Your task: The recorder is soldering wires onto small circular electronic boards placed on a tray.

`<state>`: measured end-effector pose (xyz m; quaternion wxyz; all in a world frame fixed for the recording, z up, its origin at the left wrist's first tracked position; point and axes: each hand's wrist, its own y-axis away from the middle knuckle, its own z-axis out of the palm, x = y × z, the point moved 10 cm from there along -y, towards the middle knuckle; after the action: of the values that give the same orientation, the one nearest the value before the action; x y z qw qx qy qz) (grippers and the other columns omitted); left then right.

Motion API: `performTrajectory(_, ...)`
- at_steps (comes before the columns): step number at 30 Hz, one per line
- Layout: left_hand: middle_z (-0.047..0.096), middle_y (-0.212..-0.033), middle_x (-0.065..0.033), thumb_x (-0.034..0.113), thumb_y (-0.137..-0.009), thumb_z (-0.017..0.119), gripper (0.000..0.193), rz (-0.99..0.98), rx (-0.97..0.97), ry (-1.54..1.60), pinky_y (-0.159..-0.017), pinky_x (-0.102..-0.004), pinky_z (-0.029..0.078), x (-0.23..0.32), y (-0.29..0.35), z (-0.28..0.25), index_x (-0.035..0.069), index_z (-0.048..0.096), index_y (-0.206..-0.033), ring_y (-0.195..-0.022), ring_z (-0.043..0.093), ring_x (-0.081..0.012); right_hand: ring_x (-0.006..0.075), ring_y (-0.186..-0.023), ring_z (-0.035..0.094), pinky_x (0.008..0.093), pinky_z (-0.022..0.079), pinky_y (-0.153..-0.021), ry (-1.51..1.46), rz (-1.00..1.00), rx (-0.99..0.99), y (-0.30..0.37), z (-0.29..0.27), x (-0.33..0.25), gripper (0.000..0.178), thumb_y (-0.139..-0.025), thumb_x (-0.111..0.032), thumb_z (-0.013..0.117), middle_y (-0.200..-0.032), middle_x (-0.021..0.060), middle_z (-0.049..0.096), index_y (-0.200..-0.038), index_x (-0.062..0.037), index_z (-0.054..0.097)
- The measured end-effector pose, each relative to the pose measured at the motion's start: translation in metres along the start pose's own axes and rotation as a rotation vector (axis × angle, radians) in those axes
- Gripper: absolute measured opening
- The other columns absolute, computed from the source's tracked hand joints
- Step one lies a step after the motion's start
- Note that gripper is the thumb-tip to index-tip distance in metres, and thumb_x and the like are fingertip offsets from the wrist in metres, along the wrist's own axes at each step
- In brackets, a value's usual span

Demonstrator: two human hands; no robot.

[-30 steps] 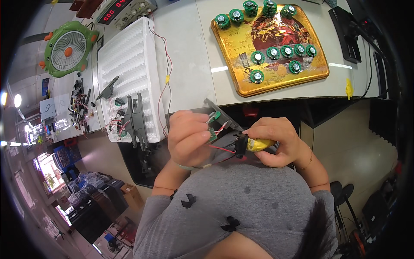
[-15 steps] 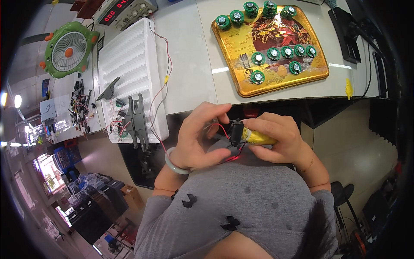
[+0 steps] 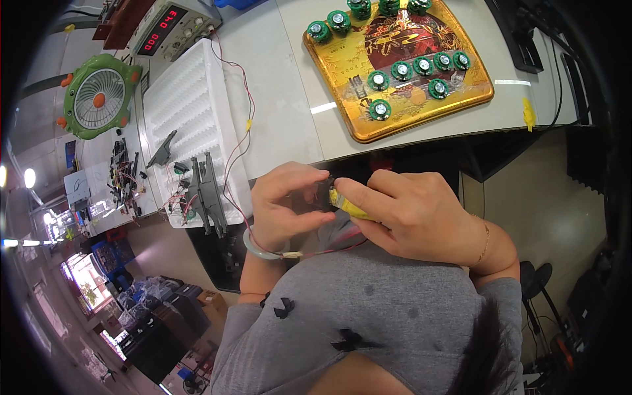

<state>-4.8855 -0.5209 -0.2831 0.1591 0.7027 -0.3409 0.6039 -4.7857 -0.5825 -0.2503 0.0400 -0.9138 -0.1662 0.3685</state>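
Between my hands, close in front of my body, is a small dark part [image 3: 323, 195], mostly covered by fingers. A yellow-wrapped piece [image 3: 352, 207] sits right against it. My right hand [image 3: 418, 214] grips the yellow piece, its index finger reaching onto the end by the dark part. My left hand [image 3: 280, 205], with a pale bangle at the wrist, curls thumb and fingers about the dark part's other side. A thin red wire [image 3: 336, 249] runs below my hands, past the bangle. What the left fingertips press on is partly hidden.
Ahead lies a gold tin lid [image 3: 355, 125] bearing several round green-rimmed parts [image 3: 380, 110]. A white foam tray [image 3: 197, 99] at left holds grey plastic parts [image 3: 207, 194]. Behind it are a green fan [image 3: 102, 99] and a power supply [image 3: 174, 26] trailing red and black leads [image 3: 249, 125].
My right hand has moved left with the yellow piece, bringing the dark part in between my left thumb and fingers. The dark part is now more covered. The whole view has shifted slightly.
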Motion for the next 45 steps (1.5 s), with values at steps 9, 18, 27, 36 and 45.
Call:
performTrajectory(9, 0.056, -0.08, -0.0056, 0.009, -0.051, 0.078, 0.045, -0.089, -0.018, 0.161, -0.056, -0.0209, 0.038, -0.015, 0.005, 0.001, 0.002, 0.06, -0.092, -0.061, 0.047, -0.0093, 0.0171, -0.051, 0.051, 0.0268, 0.041, -0.044, -0.076, 0.006, -0.05, -0.003, 0.006, 0.002, 0.038, -0.066, -0.014, 0.064, -0.064, 0.0034, 0.047, -0.102, -0.0074, 0.053)
performTrajectory(18, 0.058, -0.086, -0.0081, 0.01, -0.05, 0.08, 0.047, -0.044, -0.004, 0.268, -0.058, -0.0208, 0.04, -0.012, 0.005, 0.004, 0.003, 0.06, -0.092, -0.065, 0.048, -0.0098, 0.0148, -0.049, 0.05, 0.025, 0.04, -0.043, 0.0, -0.013, -0.013, 0.0, -0.002, -0.007, 0.041, -0.065, -0.013, 0.064, -0.063, 0.0024, 0.045, -0.103, -0.0067, 0.053)
performTrajectory(27, 0.057, -0.084, -0.0092, 0.014, -0.051, 0.081, 0.047, 0.105, 0.126, 0.122, -0.06, -0.0219, 0.041, -0.003, 0.01, -0.009, 0.003, 0.058, -0.091, -0.07, 0.052, -0.0117, 0.0155, -0.048, 0.05, 0.0251, 0.039, -0.039, -0.029, -0.048, 0.108, -0.006, 0.0, -0.005, 0.034, -0.067, -0.013, 0.061, -0.061, 0.0024, 0.044, -0.099, -0.0071, 0.053)
performTrajectory(36, 0.051, -0.085, -0.0019, 0.005, -0.056, 0.077, 0.051, -0.228, 0.464, 0.258, -0.062, -0.019, 0.04, -0.028, 0.032, -0.027, 0.001, 0.051, -0.1, -0.07, 0.047, -0.0069, 0.0138, -0.057, 0.05, 0.0225, 0.041, -0.047, -0.727, 0.173, 0.347, -0.039, 0.006, 0.043, 0.043, -0.075, -0.011, 0.055, -0.078, 0.0071, 0.05, -0.116, -0.0057, 0.042)
performTrajectory(45, 0.054, -0.073, -0.0021, 0.016, -0.063, 0.073, 0.039, -0.643, -0.016, -0.274, -0.053, -0.0188, 0.037, -0.053, 0.075, -0.019, 0.002, 0.055, -0.094, -0.061, 0.047, -0.0067, 0.0111, -0.066, 0.051, 0.0208, 0.046, -0.052, -1.22, 0.674, 0.011, -0.171, 0.071, 0.117, 0.048, -0.078, -0.01, 0.048, -0.091, 0.0083, 0.051, -0.124, -0.005, 0.034)
